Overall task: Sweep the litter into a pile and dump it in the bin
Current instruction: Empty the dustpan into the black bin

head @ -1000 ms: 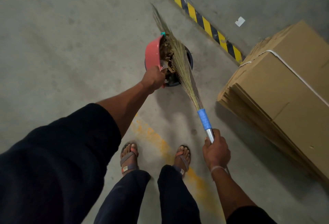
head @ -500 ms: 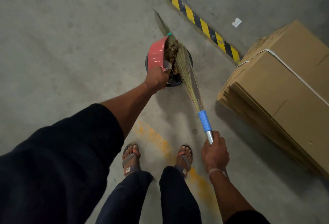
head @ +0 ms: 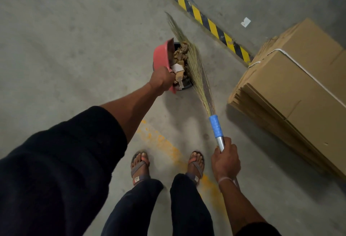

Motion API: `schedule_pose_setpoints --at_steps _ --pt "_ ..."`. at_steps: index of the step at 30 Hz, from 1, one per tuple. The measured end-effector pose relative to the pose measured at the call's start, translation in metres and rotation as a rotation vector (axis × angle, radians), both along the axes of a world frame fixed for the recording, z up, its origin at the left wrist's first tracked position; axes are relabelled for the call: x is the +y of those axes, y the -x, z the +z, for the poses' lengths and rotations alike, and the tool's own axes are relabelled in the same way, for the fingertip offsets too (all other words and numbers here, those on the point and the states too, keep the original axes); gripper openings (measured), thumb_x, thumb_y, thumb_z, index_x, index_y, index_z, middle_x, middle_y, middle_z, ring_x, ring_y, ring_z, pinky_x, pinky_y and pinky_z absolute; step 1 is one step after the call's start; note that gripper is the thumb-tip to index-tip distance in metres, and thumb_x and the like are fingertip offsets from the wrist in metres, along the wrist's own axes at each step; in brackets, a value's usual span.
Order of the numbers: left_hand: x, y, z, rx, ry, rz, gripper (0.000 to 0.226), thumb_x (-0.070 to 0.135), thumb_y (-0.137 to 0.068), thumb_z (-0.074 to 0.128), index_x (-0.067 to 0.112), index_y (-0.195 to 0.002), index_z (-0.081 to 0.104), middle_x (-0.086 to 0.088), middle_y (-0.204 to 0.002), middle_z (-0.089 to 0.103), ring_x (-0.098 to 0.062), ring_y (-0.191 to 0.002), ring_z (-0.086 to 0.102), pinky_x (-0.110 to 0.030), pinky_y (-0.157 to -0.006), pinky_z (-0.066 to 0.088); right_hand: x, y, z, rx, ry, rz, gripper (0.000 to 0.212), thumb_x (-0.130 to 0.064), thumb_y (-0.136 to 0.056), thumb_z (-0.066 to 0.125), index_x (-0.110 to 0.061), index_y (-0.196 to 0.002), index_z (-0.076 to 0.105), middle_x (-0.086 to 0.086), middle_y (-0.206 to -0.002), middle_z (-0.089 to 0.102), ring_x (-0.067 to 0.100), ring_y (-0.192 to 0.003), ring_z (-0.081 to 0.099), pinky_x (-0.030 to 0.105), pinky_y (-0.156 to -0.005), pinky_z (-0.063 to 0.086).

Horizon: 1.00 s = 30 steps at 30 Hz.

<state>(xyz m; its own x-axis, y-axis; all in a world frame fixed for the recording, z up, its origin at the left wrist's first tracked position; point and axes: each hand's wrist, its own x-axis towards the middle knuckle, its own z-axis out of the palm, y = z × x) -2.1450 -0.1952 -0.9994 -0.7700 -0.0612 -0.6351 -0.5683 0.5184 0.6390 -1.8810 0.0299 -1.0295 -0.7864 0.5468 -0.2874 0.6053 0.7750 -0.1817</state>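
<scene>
My left hand (head: 162, 78) grips the handle of a red dustpan (head: 161, 56), tipped on its side over a black round bin (head: 185, 85) on the concrete floor. Brown cardboard scraps and a white paper piece, the litter (head: 179, 57), lie between the pan and the bin's mouth. My right hand (head: 225, 160) holds the metal shaft of a grass broom (head: 196, 67) with a blue collar. The broom's bristles press against the litter from the right. Most of the bin is hidden under the pan and litter.
A strapped stack of flattened cardboard boxes (head: 292, 93) lies on the floor at the right. A yellow-and-black striped line (head: 204, 20) runs diagonally behind the bin, with a white paper scrap (head: 245, 22) beyond it. My sandalled feet (head: 140, 164) stand on a worn yellow floor mark.
The dustpan has tilted further over the bin and more litter shows spilling out. The broom bristles stay pressed against the litter; both hands shifted slightly.
</scene>
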Motion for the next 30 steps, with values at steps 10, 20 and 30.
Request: schedule_pose_setpoints --at_steps 10,20,30 --pt "-0.009 -0.010 -0.011 0.088 0.066 0.006 0.026 0.025 -0.094 0.054 0.003 -0.101 0.068 -0.016 -0.093 0.068 -0.033 -0.080 0.065 -0.025 -0.054 0.041 -0.016 -0.004 0.004 -0.004 -0.001 -0.014 0.035 -0.021 -0.092 0.069 -0.021 -0.125 0.056 0.007 -0.096 0.056 0.030 -0.077 0.061 0.031 -0.062 0.039" --pt "-0.013 -0.028 0.009 0.136 0.092 -0.025 0.024 0.013 -0.093 0.051 -0.001 -0.096 0.070 -0.015 -0.090 0.068 -0.031 -0.079 0.063 -0.027 -0.064 0.040 -0.033 -0.016 0.017 -0.017 -0.061 -0.054 0.037 -0.018 -0.092 0.067 -0.022 -0.126 0.053 0.008 -0.097 0.054 0.031 -0.073 0.062 0.032 -0.058 0.043" --pt "-0.016 -0.044 0.020 0.139 0.084 0.011 0.023 0.018 -0.093 0.052 0.002 -0.099 0.068 -0.014 -0.093 0.070 -0.032 -0.081 0.068 -0.036 -0.066 0.057 -0.044 -0.027 0.025 0.015 -0.016 -0.016 0.034 -0.017 -0.091 0.067 -0.018 -0.123 0.056 0.011 -0.098 0.055 0.037 -0.078 0.062 0.037 -0.062 0.046"
